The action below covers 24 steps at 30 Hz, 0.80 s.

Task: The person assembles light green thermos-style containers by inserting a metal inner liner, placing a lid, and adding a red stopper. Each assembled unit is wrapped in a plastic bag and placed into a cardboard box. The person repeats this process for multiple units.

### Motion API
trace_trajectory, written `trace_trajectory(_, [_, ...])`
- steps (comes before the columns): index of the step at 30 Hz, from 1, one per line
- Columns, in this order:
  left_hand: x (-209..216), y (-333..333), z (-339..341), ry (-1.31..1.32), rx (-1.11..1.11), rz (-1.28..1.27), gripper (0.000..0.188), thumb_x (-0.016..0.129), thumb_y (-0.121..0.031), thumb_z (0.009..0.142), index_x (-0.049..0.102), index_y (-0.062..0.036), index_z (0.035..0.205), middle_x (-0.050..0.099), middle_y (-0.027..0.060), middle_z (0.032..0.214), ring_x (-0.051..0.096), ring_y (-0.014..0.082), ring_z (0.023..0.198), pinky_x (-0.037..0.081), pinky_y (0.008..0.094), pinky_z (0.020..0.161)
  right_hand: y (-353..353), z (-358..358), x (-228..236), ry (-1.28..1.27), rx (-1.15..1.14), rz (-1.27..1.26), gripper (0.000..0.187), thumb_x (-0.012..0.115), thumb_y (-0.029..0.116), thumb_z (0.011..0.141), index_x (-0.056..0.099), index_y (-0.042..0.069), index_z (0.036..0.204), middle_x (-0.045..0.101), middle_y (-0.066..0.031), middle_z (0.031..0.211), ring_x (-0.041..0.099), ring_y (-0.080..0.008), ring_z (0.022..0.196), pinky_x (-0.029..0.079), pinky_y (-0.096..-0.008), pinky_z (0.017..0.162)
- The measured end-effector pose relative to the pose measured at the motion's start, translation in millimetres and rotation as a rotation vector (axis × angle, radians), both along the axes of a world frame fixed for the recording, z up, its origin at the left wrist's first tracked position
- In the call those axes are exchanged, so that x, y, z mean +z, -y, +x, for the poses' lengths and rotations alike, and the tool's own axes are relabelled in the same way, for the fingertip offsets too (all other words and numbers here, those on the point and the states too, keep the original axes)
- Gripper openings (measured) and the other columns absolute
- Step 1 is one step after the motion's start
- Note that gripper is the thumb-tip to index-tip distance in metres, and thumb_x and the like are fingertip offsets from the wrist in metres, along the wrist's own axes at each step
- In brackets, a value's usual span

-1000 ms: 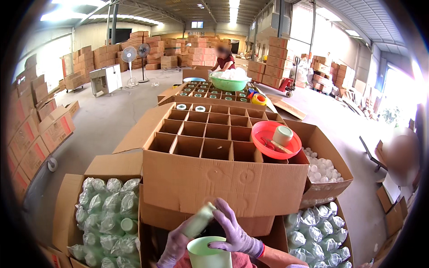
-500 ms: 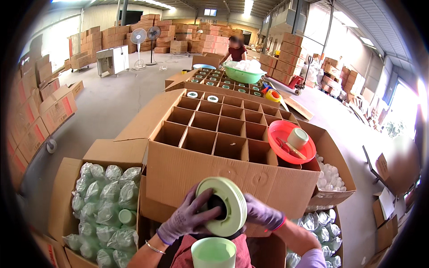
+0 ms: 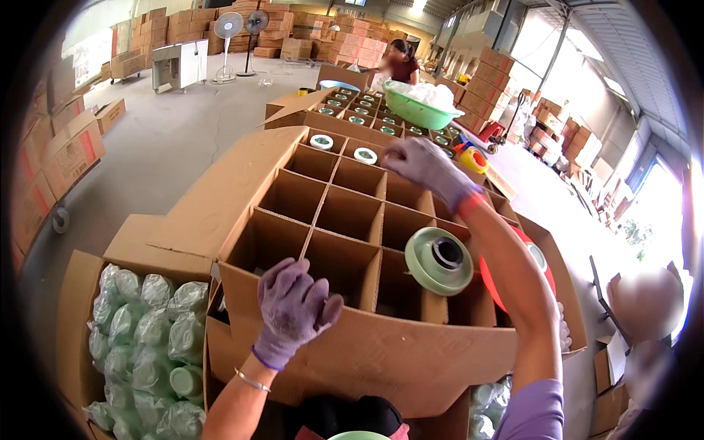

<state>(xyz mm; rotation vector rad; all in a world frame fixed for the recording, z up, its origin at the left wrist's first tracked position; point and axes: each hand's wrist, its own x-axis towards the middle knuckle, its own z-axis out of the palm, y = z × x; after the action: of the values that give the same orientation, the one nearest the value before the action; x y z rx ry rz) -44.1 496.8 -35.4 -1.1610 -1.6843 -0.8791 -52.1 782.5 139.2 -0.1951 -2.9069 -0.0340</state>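
My gloved right hand (image 3: pixel 425 167) reaches over the far cells of the divided carton (image 3: pixel 367 352). Its fingers are bent together just right of a white-rimmed jar (image 3: pixel 365 155); anything between them is hidden. Above the carton's near edge, my gloved left hand (image 3: pixel 295 308) has its fingers curled, with nothing visible in them. A round pale green lid (image 3: pixel 419 270) with a black ring (image 3: pixel 447 252) at its centre lies on the cardboard dividers, apart from both hands. At the bottom edge shows the rim of a pale green container (image 3: pixel 359 436).
Left stands an open carton of plastic-wrapped green containers (image 3: pixel 150 367). A red bowl (image 3: pixel 506 293) sits partly behind my right forearm. Beyond are another divided carton of jars, a green basin (image 3: pixel 418 106) and a person (image 3: pixel 403 66). Stacked boxes (image 3: pixel 59 161) stand far left.
The green lid has left my hands and now lies on the dividers. My right hand has moved forward to the far cells; my left has shifted up over the carton's near side.
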Motion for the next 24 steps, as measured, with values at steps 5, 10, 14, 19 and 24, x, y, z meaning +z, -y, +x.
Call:
trace_trajectory(5, [-9,-4,-1,0.005,0.032,-0.045,0.027,0.047,-0.032,0.091,0.062,-0.0143,0.077,0.053,0.0014,0.069,0.058,0.0229,0.096,0.049,0.0417,0.09,-88,-144,-95,-0.181,-0.024,-0.088,0.041,0.066,0.029,0.083,0.068,0.011,0.119,0.068,-0.0184,0.114,0.065,-0.0342,0.106,0.05,-0.0408,0.095])
trace_trajectory(10, [-12,-2,0,0.014,0.023,-0.029,0.027,0.047,-0.032,0.091,0.064,-0.0145,0.077,0.056,0.0008,0.069,0.059,0.0216,0.096,0.049,0.0409,0.09,-124,-180,-125,0.07,-0.164,-0.287,0.029,0.065,0.028,0.083,0.072,0.01,0.105,0.071,-0.0149,0.107,0.068,-0.0322,0.102,0.053,-0.0391,0.091])
trace_trajectory(14, [-9,-4,2,0.018,0.007,-0.011,0.024,0.051,-0.03,0.088,0.064,-0.0141,0.076,0.055,0.0016,0.068,0.059,0.0213,0.098,0.049,0.0409,0.089,-112,-165,-124,-0.318,-0.197,-0.187,0.035,0.063,0.029,0.082,0.068,0.013,0.114,0.07,-0.0206,0.104,0.068,-0.035,0.1,0.053,-0.0428,0.089])
trace_trajectory(19, [0,4,2,0.031,-0.001,0.004,0.012,0.061,-0.024,0.083,0.063,-0.0141,0.078,0.056,0.0021,0.071,0.058,0.0223,0.1,0.048,0.041,0.091,-79,-103,4,-0.609,-0.138,-0.174,0.051,0.075,0.025,0.078,0.059,0.008,0.123,0.068,-0.0221,0.106,0.066,-0.0331,0.099,0.052,-0.0405,0.089])
trace_trajectory(24, [35,19,27,0.274,-0.23,0.121,0.015,0.068,-0.009,0.082,0.068,-0.0071,0.097,0.066,0.0091,0.098,0.06,0.0273,0.105,0.044,0.0437,0.101,8,30,82,-0.618,0.204,-0.543,0.053,0.074,0.018,0.082,0.054,0.0,0.128,0.068,-0.0155,0.108,0.064,-0.021,0.1,0.048,-0.0328,0.091])
